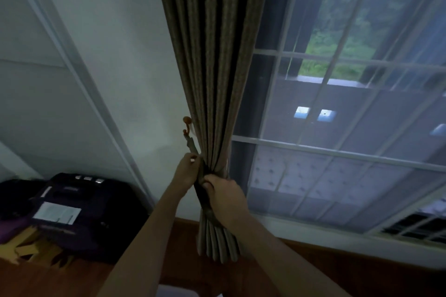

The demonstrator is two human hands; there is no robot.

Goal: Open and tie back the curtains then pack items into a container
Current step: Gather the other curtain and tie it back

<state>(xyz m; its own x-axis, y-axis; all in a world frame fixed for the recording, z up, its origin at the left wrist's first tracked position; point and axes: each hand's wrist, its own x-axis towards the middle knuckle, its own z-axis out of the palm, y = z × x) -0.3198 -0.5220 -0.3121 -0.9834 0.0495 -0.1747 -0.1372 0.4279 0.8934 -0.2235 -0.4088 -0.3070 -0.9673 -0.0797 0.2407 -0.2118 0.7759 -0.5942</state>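
While the curtain [212, 79] hangs gathered beside the window [337, 128], both hands grip it: left hand [189, 169] pinching the tieback [193, 149] below the hook [187, 124], right hand [223, 196] closed around the bunch.

You have one curtain [212, 79], one tieback [201, 190], one hook [187, 124], one window [350, 103], one dark bag [84, 212] (bottom left) and two hands [189, 167] [224, 198].
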